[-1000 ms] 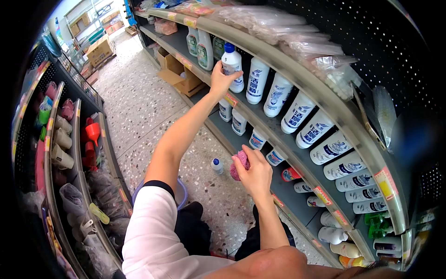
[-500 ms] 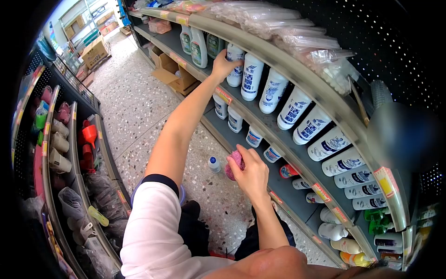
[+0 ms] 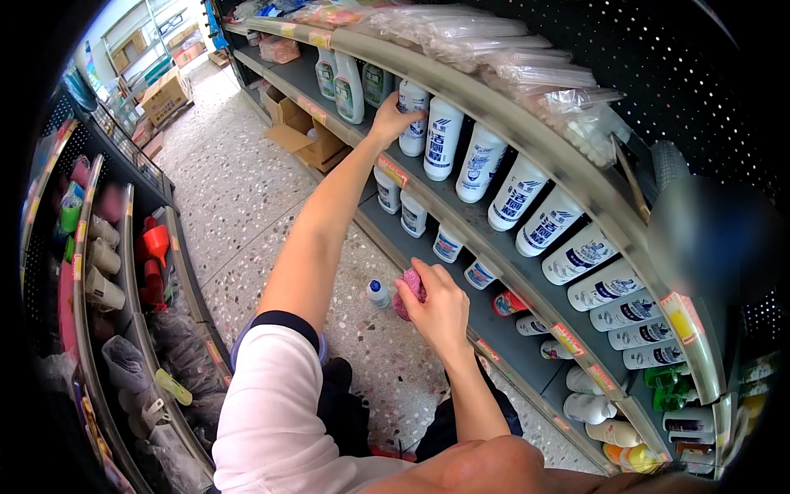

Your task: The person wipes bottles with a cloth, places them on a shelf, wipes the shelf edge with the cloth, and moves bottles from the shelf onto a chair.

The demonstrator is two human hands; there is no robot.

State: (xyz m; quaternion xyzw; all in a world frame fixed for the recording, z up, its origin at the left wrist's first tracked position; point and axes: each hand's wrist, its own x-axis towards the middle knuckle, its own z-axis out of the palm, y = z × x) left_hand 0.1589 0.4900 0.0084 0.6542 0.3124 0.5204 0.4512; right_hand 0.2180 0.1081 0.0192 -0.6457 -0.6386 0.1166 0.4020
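The left hand (image 3: 395, 120) is clasping 1 white bottle (image 3: 412, 142) on the shelf (image 3: 444, 206); the right hand (image 3: 440, 309), half-closed, is gripping 1 pink pad (image 3: 405, 303).

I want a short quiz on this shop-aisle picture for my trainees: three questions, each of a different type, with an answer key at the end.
1. Multiple choice: what does the right hand hold?
A) a red funnel
B) a pink cloth or sponge
C) a cardboard box

2. True or false: the small blue-capped bottle is on the floor.

3. Fill in the two missing words: the left hand grips a ____ ____ beside others of its kind.

Key: 1. B; 2. True; 3. white bottle.
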